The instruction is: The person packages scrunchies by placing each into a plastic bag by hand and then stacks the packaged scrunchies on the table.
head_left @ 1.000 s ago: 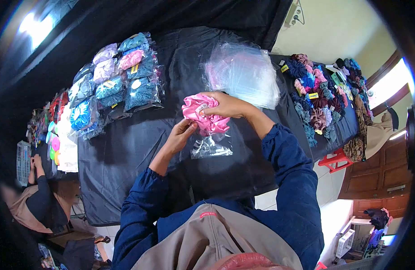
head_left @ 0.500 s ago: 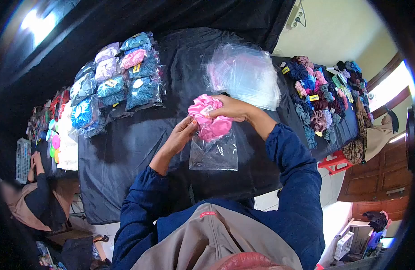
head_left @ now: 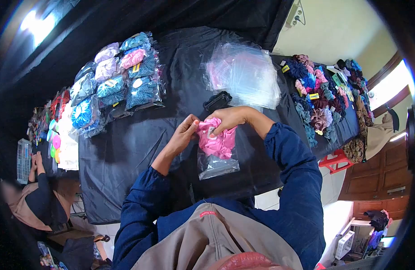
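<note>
pink scrunchie (head_left: 217,147) partly hidden by hands (head_left: 231,119), clear bag (head_left: 219,169), mouth indistinct

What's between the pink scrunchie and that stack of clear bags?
In the head view, the right hand and a black object I can't identify lie between pink scrunchie and clear bags.

– What's the pink scrunchie (head_left: 220,147) in the middle like?
– Shiny, crinkly cloth. The bags (head_left: 252,76) near the top look like smooth, clear plastic.
– And the door (head_left: 374,175), far right?
– Brown wood.
</note>
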### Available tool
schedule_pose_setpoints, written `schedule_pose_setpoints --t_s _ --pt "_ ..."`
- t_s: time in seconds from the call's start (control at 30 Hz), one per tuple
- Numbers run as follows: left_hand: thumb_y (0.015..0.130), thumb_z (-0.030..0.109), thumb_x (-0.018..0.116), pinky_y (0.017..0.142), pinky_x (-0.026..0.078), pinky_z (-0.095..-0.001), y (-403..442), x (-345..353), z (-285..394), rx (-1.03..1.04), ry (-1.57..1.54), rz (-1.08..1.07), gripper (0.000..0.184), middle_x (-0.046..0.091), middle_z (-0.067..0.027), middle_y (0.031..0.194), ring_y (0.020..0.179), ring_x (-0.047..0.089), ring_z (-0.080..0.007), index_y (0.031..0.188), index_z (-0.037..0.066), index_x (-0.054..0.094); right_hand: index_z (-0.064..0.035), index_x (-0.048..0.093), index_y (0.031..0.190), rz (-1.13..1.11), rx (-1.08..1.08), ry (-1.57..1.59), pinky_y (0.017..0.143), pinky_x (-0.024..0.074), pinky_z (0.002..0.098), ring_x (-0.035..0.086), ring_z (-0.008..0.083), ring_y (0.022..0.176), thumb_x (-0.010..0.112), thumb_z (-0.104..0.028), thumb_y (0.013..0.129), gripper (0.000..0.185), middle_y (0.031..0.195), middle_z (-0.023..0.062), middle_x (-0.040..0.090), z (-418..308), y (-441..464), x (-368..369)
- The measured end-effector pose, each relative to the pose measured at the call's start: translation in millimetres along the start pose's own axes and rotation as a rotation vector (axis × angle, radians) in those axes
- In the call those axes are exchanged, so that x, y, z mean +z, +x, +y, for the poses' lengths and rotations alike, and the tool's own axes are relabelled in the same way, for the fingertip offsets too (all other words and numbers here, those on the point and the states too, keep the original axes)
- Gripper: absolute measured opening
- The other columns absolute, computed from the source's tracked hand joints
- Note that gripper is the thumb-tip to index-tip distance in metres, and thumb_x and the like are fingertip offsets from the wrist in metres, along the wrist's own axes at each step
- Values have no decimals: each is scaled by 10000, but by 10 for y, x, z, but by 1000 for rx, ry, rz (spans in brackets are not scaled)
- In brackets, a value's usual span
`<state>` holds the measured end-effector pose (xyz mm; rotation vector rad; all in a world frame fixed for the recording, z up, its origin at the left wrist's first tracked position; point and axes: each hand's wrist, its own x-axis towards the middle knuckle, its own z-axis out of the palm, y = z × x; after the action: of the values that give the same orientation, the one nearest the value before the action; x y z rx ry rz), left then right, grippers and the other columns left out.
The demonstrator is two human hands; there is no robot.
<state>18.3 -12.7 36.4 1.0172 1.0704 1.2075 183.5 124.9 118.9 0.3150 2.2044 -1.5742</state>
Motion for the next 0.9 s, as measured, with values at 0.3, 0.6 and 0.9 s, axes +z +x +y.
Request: schedule_pose_setpoints --t_s 0.3,0.6,0.9 --pt "753 138 764 880 443 -324 -61 51 76 -190 -105 -247 862 475 -88 1233 1072 505 -156 1377 124 170 -29 550 1171 140 41 284 834 471 280 584 116 939 702 -168 794 430 1039 40 630 153 -91 -56" --pt "806 -68 619 947 443 -302 -76 230 79 -138 -324 -90 795 428 -80 1318 1122 522 -165 1434 108 164 -25 472 1244 194 -81 373 867 424 269 517 102 985 682 -246 830 514 1082 36 586 94 -68 60" --pt "806 -73 618 925 451 -306 -38 200 71 13 -484 -24 720 494 -41 1242 1109 520 -139 1398 135 264 -70 449 1225 642 -186 176 920 408 319 474 192 1094 686 -392 807 579 1209 85 453 -54 -325 -201"
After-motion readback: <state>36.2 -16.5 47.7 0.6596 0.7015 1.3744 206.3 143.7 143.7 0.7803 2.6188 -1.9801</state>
